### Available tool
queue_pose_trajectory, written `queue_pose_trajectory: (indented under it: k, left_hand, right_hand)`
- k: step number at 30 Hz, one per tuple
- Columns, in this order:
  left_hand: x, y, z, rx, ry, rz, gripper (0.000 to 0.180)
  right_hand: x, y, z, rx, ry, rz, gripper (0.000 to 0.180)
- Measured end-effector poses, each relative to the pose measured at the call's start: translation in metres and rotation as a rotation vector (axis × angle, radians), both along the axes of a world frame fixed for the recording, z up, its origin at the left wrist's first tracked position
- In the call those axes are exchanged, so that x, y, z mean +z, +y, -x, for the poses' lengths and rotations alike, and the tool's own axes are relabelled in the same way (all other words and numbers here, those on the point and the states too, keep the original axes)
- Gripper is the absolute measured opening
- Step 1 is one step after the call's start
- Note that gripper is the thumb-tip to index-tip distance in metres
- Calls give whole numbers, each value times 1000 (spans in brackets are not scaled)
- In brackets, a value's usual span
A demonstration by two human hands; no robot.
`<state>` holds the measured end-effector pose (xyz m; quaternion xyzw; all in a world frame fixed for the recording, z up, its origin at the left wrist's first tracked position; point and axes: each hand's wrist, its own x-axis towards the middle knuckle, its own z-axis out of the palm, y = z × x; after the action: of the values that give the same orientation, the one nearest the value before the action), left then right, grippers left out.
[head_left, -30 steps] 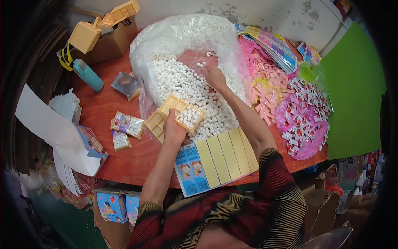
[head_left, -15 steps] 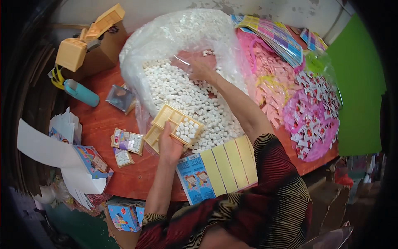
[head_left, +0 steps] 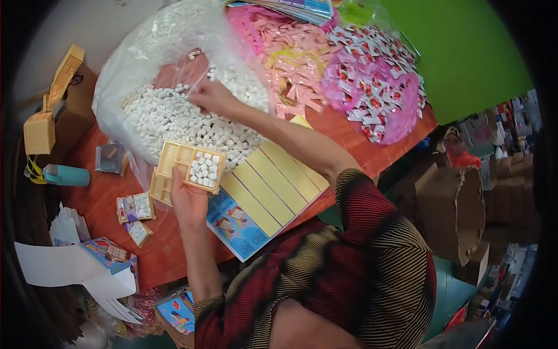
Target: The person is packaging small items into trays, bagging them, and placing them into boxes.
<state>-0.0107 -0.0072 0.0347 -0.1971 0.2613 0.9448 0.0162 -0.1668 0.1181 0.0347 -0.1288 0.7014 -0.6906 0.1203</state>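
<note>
My left hand (head_left: 189, 200) is wrapped round a cream plastic compartment tray (head_left: 168, 156), thumb on top. White cubes (head_left: 204, 168) fill its right-hand compartment; the other compartments in view are bare. A second cream tray (head_left: 160, 189) sticks out from under the first, close to my palm. Farther off, my right hand (head_left: 213, 96) reaches into a loose heap of small white cubes (head_left: 168, 116) lying in an open clear plastic bag (head_left: 113, 87). Its fingers are curled together and pointing down, and what they hold, if anything, is hidden.
Yellow-and-blue printed card sheets (head_left: 264, 189) lie under my right arm. Pink pieces (head_left: 299, 70) and white-and-red packets (head_left: 372, 87) are heaped at right. Filled small trays (head_left: 136, 208), a clear box (head_left: 110, 158) and a teal bottle (head_left: 67, 175) stand left on the red table (head_left: 174, 256).
The whole view has swung, so the table's contents sit farther left. My right hand has drawn back slightly from the bare patch to the cubes. The left still holds the trays.
</note>
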Motion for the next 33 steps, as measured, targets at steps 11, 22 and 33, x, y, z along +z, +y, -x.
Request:
queue_pose_trajectory:
  k: [11, 22, 33]
  left_hand:
    - [-18, 47, -29, -224, -52, -56, 37]
    - [-64, 58, -52, -454, -88, -40, 41]
    - [-57, 50, -61, -498, -30, -21, 42]
  right_hand:
    - [-7, 197, -89, -578, 355, -639, 16]
    - [-61, 201, -164, -500, 604, -872, 15]
    - [-50, 263, -123, -400, 959, -1400, 10]
